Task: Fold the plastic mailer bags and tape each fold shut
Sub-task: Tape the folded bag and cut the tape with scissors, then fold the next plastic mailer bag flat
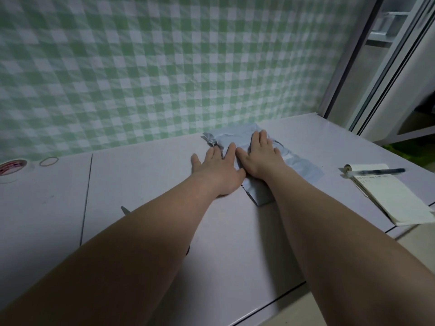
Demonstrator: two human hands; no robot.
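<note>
One crinkled grey plastic mailer bag lies on the smooth tabletop. Left hand and right hand press it flat, fingers straight, gripping nothing. One round tape roll sits far left.

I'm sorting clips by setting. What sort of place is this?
Probably a room at home used as a small packing spot: a pale table against a green checked wall covering, a sliding door frame on the right, and a notepad with a pen near the grey mailer bag.
</note>
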